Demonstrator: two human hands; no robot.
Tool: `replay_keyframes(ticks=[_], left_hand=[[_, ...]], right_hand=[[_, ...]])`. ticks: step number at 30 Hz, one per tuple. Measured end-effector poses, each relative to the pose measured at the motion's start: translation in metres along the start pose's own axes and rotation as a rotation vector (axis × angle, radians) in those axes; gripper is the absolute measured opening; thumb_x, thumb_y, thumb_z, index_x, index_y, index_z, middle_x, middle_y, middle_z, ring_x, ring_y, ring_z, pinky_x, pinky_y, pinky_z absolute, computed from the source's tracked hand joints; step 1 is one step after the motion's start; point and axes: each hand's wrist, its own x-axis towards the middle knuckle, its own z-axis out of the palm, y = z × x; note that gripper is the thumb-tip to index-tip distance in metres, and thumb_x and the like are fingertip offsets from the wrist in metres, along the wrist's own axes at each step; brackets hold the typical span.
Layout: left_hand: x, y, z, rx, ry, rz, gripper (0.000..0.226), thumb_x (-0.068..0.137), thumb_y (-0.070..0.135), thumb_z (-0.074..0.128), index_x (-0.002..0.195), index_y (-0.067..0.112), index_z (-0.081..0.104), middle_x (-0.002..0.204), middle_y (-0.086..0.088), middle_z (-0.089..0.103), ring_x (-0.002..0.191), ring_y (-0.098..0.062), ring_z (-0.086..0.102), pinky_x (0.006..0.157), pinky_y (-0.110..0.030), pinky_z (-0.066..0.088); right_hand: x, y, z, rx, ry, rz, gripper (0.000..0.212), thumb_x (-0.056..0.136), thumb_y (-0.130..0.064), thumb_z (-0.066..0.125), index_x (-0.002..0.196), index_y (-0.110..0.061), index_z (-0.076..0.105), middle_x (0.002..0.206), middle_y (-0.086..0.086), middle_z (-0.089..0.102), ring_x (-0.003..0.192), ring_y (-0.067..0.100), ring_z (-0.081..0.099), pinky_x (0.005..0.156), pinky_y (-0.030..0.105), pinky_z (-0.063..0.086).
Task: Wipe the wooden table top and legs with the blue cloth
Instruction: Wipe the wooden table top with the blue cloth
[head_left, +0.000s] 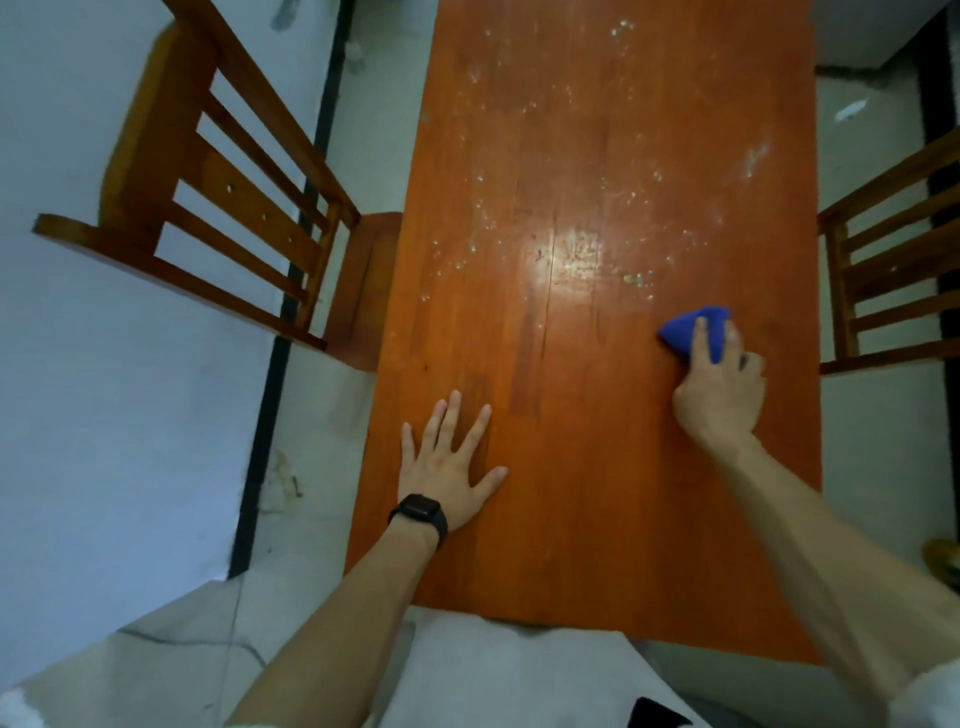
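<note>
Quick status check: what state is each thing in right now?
Table top: near part looks clean, far part speckled with white residue.
Blue cloth: bunched, pressed on the table.
Right hand: grips the cloth.
Left hand: flat on the table, fingers spread.
Left chair: tilted.

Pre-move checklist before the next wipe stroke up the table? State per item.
1. Cloth in right hand grip: ok.
2. Cloth flat on the table: ok.
3. Left hand braced flat, outside the stroke path: ok.
4. Far half clean: not ok, white specks ahead of the cloth.
5. Path ahead free of objects: ok.
6. Legs wiped: cannot tell, out of view.
</note>
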Motion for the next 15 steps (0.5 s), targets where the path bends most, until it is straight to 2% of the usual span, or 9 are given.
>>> replay_keyframes(ticks=[2, 4, 7, 11, 13, 15], left_hand=[[0.0, 0.002, 0.002, 0.01, 0.0, -0.012, 0.082, 0.087, 0.081, 0.019, 0.144, 0.048, -0.031, 0.156, 0.003, -0.038, 0.146, -0.019, -0.03, 0.117, -0.058, -0.011], [0.001, 0.004, 0.003, 0.021, 0.004, -0.018, 0.082, 0.087, 0.081, 0.018, 0.143, 0.048, -0.032, 0.155, 0.003, -0.039, 0.145, -0.019, -0.03, 0.117, -0.059, -0.011], [0.002, 0.006, 0.002, 0.023, -0.013, -0.03, 0.083, 0.087, 0.082, 0.018, 0.142, 0.048, -0.033, 0.154, 0.003, -0.041, 0.145, -0.019, -0.032, 0.117, -0.058, -0.013], [0.001, 0.011, -0.004, 0.025, -0.035, -0.073, 0.084, 0.086, 0.082, 0.02, 0.143, 0.05, -0.031, 0.157, 0.004, -0.037, 0.147, -0.02, -0.027, 0.118, -0.054, -0.011], [0.002, 0.018, -0.01, 0.033, -0.018, -0.095, 0.081, 0.087, 0.08, 0.023, 0.15, 0.048, -0.018, 0.162, 0.0, -0.022, 0.15, -0.023, -0.015, 0.12, -0.051, -0.005], [0.01, 0.028, -0.018, 0.037, 0.045, -0.12, 0.073, 0.091, 0.074, 0.024, 0.154, 0.042, 0.004, 0.165, -0.006, 0.003, 0.151, -0.027, 0.005, 0.121, -0.048, 0.003]], right_hand=[[0.002, 0.021, -0.012, 0.065, -0.032, 0.187, 0.079, 0.087, -0.011, 0.049, 0.156, -0.022, 0.013, 0.161, 0.014, 0.012, 0.122, 0.046, 0.034, 0.101, 0.049, 0.035], [-0.003, 0.013, -0.016, 0.136, 0.001, 0.217, 0.075, 0.09, -0.01, 0.046, 0.157, -0.02, 0.013, 0.161, 0.016, 0.012, 0.121, 0.048, 0.034, 0.103, 0.046, 0.031], [-0.012, -0.039, -0.014, 0.178, 0.094, -0.069, 0.074, 0.092, -0.008, 0.047, 0.156, -0.027, 0.017, 0.161, 0.013, 0.016, 0.118, 0.037, 0.035, 0.101, 0.04, 0.032], [-0.009, -0.114, 0.008, 0.098, -0.023, -0.575, 0.076, 0.091, -0.014, 0.05, 0.153, -0.042, 0.016, 0.163, 0.004, 0.01, 0.124, 0.031, 0.032, 0.097, 0.042, 0.037], [0.002, -0.117, 0.015, 0.017, -0.088, -0.672, 0.078, 0.091, -0.015, 0.048, 0.153, -0.043, 0.011, 0.163, 0.002, 0.004, 0.13, 0.032, 0.027, 0.101, 0.043, 0.034], [0.021, -0.095, 0.013, 0.027, -0.054, -0.552, 0.081, 0.088, -0.013, 0.05, 0.154, -0.039, 0.011, 0.163, 0.003, 0.006, 0.13, 0.033, 0.028, 0.101, 0.044, 0.034]])
